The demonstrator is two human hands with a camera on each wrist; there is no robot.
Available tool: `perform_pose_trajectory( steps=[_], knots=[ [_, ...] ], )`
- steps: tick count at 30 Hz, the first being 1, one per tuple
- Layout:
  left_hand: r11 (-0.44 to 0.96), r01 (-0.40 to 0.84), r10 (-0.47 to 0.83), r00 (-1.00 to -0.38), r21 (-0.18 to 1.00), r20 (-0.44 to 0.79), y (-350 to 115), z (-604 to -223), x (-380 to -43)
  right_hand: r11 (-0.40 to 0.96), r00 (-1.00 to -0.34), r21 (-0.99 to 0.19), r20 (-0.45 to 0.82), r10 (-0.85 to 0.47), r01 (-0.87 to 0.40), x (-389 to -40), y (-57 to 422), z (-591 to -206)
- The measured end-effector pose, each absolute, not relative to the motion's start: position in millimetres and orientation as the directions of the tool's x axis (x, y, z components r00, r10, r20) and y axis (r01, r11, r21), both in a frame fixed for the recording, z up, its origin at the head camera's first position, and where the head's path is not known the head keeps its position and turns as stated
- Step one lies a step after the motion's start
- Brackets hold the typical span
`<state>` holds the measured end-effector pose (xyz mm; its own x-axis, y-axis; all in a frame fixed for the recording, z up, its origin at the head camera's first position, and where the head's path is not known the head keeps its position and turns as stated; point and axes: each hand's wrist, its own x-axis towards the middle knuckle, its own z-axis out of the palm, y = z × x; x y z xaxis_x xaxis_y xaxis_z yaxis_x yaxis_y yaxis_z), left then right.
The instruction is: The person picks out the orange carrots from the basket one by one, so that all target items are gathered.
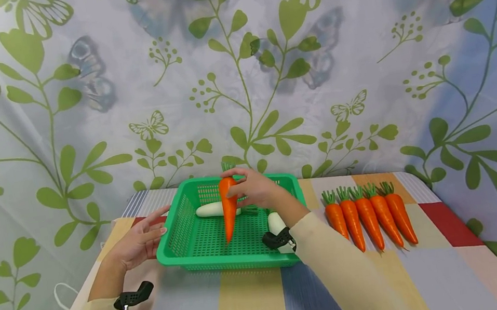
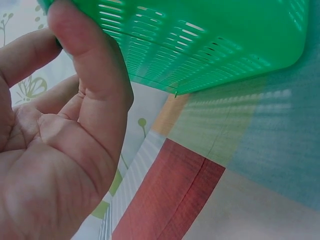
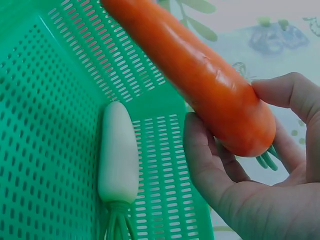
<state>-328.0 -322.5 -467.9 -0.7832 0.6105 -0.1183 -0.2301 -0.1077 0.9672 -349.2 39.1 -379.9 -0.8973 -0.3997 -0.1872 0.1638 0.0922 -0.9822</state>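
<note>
My right hand (image 1: 258, 189) grips an orange carrot (image 1: 228, 207) near its leafy top, fingers and thumb round the thick end. The carrot hangs over the green plastic basket (image 1: 234, 262), tip down. In the right wrist view the thumb and fingers hold the carrot (image 3: 200, 85) beside its green stems. Two white radishes lie inside the basket: one radish (image 1: 208, 210) at the back, another radish (image 1: 275, 222) at the right, partly covered by the right wrist strap. My left hand (image 1: 135, 241) pinches the basket's left rim with its fingertips; bent fingers show in the left wrist view.
Several carrots (image 1: 366, 215) lie in a row on the patchwork tablecloth (image 1: 253, 296), right of the basket, green tops towards the back. A leaf-and-butterfly patterned curtain (image 1: 237, 72) hangs behind the table. A white cable (image 1: 59, 295) loops at the table's left edge.
</note>
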Motion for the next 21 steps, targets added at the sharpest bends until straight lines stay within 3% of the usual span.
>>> perform_pose_trajectory(
  steps=[21],
  knots=[
    [-0.096,-0.231,0.632,-0.766,0.968,-0.12,-331,-465,-323,-0.111,-0.938,-0.984,-0.094,-0.333,0.137,-312,74,-368]
  ],
)
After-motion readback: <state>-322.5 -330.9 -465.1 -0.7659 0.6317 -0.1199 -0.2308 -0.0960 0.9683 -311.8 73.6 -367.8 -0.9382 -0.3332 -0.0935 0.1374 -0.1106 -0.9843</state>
